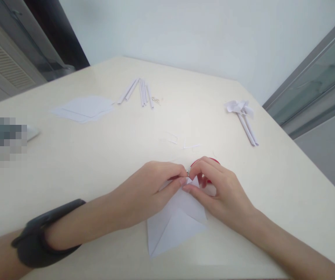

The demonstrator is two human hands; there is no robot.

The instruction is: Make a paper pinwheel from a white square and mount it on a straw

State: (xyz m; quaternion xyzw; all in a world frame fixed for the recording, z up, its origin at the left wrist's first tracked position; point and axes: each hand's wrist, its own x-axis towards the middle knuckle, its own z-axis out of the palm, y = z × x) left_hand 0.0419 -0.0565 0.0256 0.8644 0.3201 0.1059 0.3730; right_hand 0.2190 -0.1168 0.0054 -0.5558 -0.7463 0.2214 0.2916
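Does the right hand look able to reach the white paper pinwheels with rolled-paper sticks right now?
Probably yes: nothing tall stands between the right hand and the white paper pinwheels. It would likely first have to leave the folded white paper sheet it is touching.

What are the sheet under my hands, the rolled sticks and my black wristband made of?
Sheet: apparently matte paper, judging by its thin edge and fold line. Rolled sticks: probably matte paper, given their white tube shapes. Wristband: perhaps rubber or plastic, by its dull surface.
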